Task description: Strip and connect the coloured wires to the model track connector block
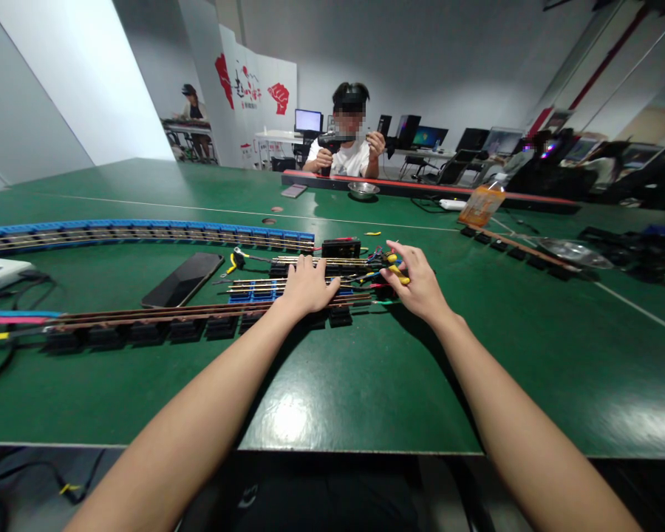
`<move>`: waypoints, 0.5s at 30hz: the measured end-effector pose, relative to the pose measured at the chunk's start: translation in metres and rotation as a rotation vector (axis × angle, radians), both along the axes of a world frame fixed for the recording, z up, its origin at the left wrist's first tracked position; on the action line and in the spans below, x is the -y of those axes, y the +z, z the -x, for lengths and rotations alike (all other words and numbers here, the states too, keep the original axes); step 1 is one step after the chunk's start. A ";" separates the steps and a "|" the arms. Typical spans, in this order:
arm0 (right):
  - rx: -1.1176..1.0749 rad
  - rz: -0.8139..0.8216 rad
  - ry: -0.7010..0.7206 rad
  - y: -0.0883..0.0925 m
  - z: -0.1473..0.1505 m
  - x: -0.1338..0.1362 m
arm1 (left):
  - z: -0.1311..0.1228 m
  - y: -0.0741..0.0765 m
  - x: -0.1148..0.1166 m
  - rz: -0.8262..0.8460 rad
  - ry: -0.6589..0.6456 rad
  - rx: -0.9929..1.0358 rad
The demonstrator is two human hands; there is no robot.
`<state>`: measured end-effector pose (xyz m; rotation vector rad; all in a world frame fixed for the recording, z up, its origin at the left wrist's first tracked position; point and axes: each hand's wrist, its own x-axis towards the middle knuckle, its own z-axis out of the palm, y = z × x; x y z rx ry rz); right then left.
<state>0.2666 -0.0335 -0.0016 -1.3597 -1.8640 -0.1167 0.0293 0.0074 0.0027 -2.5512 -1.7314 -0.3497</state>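
Observation:
My left hand (310, 287) lies palm down with fingers spread on a short assembly of metal rods (255, 285) in blue and black holders. Just right of it, my right hand (418, 281) has its thumb and index finger apart, beside yellow-sleeved wire ends (397, 274); whether it grips one of them is too small to tell. Colored wires bunch at the right end of the rods. Nearer to me runs a long strip of brown rods (160, 316) on black blocks, passing under my left wrist.
A black phone (183, 280) lies left of my left hand. Behind it curves a blue rail (144, 230). Across the green table (366, 391) are a metal bowl (363, 192), an orange bottle (482, 203) and a seated person holding a dark tool. Another strip (518, 251) lies right.

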 end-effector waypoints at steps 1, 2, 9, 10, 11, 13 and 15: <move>0.007 0.005 -0.007 0.000 0.000 0.000 | 0.000 0.000 0.000 -0.002 -0.001 0.001; 0.009 0.010 -0.012 0.000 0.000 0.000 | 0.000 0.000 0.000 -0.004 -0.002 0.001; -0.099 0.067 -0.002 0.002 -0.001 0.002 | 0.001 -0.002 -0.001 0.008 -0.005 0.009; -0.131 0.089 0.006 0.002 -0.001 0.002 | 0.001 -0.002 -0.001 0.010 -0.004 0.008; -0.165 0.112 0.018 0.002 -0.001 0.002 | 0.001 -0.001 -0.001 0.011 -0.002 0.007; -0.242 0.151 0.057 0.001 -0.001 0.001 | 0.000 -0.001 0.000 0.015 0.003 0.006; -0.321 0.168 0.099 0.001 -0.002 0.000 | 0.000 0.000 0.000 0.020 0.007 0.005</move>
